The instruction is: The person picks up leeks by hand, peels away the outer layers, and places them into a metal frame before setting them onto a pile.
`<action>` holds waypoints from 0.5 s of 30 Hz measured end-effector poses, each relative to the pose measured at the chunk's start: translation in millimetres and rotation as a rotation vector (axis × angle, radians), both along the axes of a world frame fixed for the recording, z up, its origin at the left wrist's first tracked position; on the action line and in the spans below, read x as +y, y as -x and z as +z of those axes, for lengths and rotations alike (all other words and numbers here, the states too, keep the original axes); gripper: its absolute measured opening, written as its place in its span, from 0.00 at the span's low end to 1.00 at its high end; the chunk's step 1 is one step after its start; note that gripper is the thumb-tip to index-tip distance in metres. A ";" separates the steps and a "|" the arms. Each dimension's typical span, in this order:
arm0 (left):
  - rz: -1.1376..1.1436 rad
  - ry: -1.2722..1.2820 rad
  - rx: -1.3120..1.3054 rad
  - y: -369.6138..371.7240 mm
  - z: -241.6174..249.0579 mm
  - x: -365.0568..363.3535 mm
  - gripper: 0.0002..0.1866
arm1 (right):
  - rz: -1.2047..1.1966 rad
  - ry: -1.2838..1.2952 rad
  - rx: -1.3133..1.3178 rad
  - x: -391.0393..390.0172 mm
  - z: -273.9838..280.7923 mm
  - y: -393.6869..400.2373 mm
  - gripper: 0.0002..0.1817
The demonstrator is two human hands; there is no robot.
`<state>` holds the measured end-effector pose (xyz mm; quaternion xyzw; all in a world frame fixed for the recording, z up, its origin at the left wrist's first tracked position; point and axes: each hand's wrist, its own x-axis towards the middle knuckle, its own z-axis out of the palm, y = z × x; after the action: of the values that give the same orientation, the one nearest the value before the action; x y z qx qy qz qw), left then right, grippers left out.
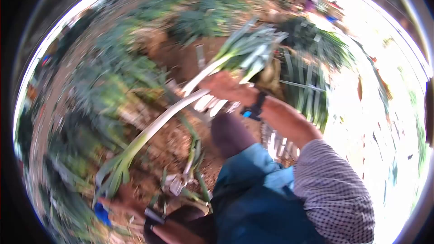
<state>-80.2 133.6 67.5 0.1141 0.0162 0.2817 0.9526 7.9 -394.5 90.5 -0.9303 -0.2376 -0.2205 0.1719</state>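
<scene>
Right hand (224,86) is closed around the stalk of a leek (235,54): white shaft pokes out on one side of the fist, green leaves fan out on the other side. Dark wristband (254,108) with a blue spot sits just behind this hand, then bare forearm, then a checked sleeve (332,190).

Left hand (121,199), low in view, looks closed on the leafy green end of a second leek (153,131); the grip is blurred, so finger positions are unclear. This leek's long white shaft runs from the left hand toward the right hand, its tip ending just beside the right fist. A dark band sits at the left wrist too. Something blue (103,214) lies right beside the left hand; can't tell what it is.

Between the two hands: brown soil (172,144) with loose green leaf trimmings (194,171) scattered on it. Beyond the right hand: rows of leek plants (203,18) in the ground. Near the right forearm, a dark bundle of cut leeks (307,86) lies flat. Blue-green trouser leg (253,190) fills the space under the right arm. Whole frame is motion-blurred.
</scene>
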 end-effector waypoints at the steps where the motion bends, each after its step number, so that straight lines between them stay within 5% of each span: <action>1: -0.162 -0.095 -0.121 -3.7 -14.7 10.4 0.43 | 0.013 -0.160 0.016 -14.2 -15.3 4.3 0.07; 2: -0.199 -0.111 -0.033 -8.4 -20.9 18.1 0.42 | -0.225 0.386 -0.090 -19.5 -1.6 23.7 0.07; 5: -0.105 -0.240 0.208 -46.6 -5.6 -11.6 0.40 | -0.246 0.077 -0.019 -57.5 -45.2 68.8 0.04; 8: -0.309 -0.306 0.172 -94.6 32.9 -98.1 0.34 | -0.468 -0.057 0.315 -101.4 -99.0 140.0 0.12; 10: -0.410 -0.484 0.246 -121.5 71.5 -186.4 0.30 | -0.565 -0.267 0.313 -130.1 -151.8 192.7 0.12; 14: -1.080 -0.760 -0.315 -126.2 141.7 -364.6 0.31 | -0.797 -0.726 0.514 -152.9 -185.0 287.3 0.15; 15: -1.041 -1.027 -0.321 -113.9 161.3 -422.0 0.33 | -0.858 -0.970 0.510 -153.1 -182.5 315.6 0.15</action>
<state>33.7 -288.4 228.8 0.4951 -0.3126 -0.2204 0.7801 -307.8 -547.7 -91.9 -0.7830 0.3243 -0.1247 0.5160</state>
